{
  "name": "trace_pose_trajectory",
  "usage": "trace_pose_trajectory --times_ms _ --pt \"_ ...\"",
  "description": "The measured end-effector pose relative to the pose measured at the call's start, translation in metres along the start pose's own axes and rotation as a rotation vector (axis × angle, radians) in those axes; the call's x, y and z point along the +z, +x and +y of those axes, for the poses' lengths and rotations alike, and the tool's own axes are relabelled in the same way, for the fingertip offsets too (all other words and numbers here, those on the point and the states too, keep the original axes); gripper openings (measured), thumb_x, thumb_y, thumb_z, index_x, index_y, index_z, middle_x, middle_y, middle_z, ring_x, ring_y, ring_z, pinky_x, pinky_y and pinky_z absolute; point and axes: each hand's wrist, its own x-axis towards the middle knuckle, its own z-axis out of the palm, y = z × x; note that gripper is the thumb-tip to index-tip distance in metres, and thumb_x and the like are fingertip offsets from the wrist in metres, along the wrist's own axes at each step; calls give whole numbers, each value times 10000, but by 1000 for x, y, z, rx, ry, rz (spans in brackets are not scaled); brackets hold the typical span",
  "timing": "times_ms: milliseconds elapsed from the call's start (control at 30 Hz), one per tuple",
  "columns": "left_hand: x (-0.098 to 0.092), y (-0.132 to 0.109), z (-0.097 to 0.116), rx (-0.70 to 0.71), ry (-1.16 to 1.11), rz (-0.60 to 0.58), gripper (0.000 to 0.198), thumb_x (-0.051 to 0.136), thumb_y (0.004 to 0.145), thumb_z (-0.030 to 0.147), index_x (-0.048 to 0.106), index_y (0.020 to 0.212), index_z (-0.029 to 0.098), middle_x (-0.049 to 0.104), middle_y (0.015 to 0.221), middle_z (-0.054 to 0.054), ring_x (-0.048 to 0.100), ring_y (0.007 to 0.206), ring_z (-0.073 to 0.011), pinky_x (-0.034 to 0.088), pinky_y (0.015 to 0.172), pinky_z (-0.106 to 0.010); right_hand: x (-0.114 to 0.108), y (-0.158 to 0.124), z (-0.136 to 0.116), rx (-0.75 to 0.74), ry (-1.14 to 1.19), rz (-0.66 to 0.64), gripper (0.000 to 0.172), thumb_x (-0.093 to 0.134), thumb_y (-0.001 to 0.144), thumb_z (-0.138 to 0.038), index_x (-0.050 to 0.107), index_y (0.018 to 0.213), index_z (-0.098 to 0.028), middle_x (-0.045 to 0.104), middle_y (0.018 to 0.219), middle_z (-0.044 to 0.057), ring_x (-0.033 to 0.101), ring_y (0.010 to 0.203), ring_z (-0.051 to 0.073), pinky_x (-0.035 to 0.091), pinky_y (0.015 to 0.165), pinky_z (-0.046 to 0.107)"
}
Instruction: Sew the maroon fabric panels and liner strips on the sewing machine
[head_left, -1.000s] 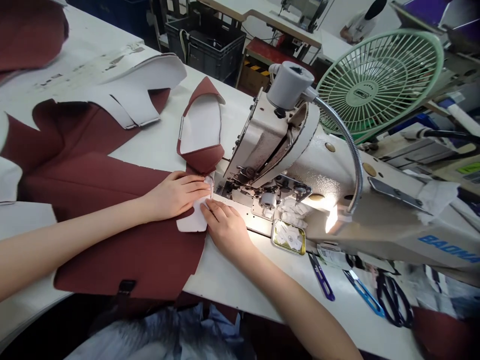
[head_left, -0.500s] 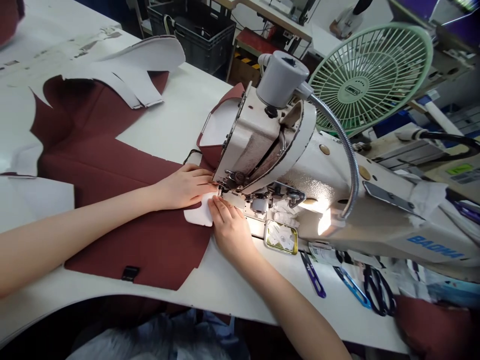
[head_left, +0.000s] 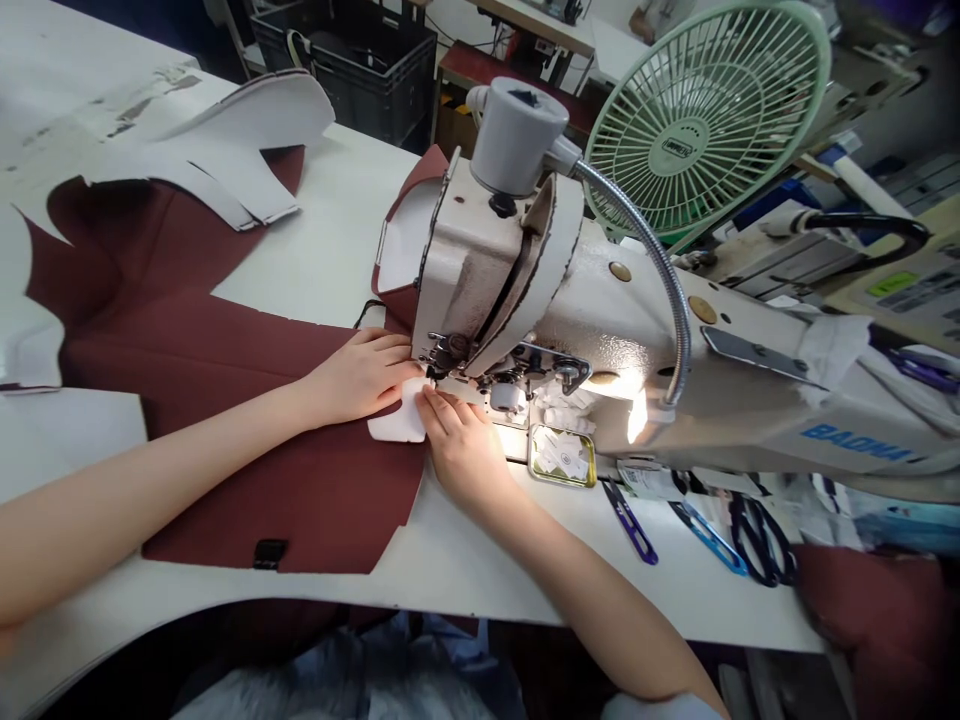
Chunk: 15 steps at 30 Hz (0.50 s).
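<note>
Beside the needle area of a sewing machine [head_left: 465, 290], my left hand [head_left: 364, 375] lies flat on a large maroon fabric piece [head_left: 300, 490], fingers stretched toward the presser foot. My right hand [head_left: 461, 440] rests with its fingers extended close together, their tips at the edge of a small white piece [head_left: 396, 415] on the maroon fabric. The fingertips of both hands are near the foot. The stitching point is partly hidden by the machine head and fingers. A small black clip-like part [head_left: 268, 553] sits at the fabric's front edge.
Right of my hand lie a small tin [head_left: 562, 456] with white scraps, purple thread snips [head_left: 631, 522], a blue snipping tool [head_left: 709, 538] and dark-handled scissors [head_left: 763, 540]. A green fan [head_left: 679, 150] stands behind the machine. A black crate [head_left: 360, 75] is beyond the table.
The camera view has shifted, moving the machine left and up in the picture. The maroon fabric seems slightly nearer the machine. Both hands keep nearly the same pose.
</note>
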Motion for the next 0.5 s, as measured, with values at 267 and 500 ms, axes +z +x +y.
trace_pose_trajectory --times_ms 267,500 --pt "3 -6 6 2 -27 23 266 466 903 99 693 998 197 737 1056 -48 626 1052 -235 444 925 -388 -11 2 -5 -7 21 -58 454 424 916 -77 600 1331 -21 624 1348 209 597 1163 283 504 906 409" --pt "3 1 0 -51 -62 -4 250 484 893 149 718 958 208 757 956 -41 662 974 -232 467 894 -393 -7 3 -1 32 40 -71 437 436 933 -87 590 1339 -36 605 1376 202 614 1121 271 512 850 398"
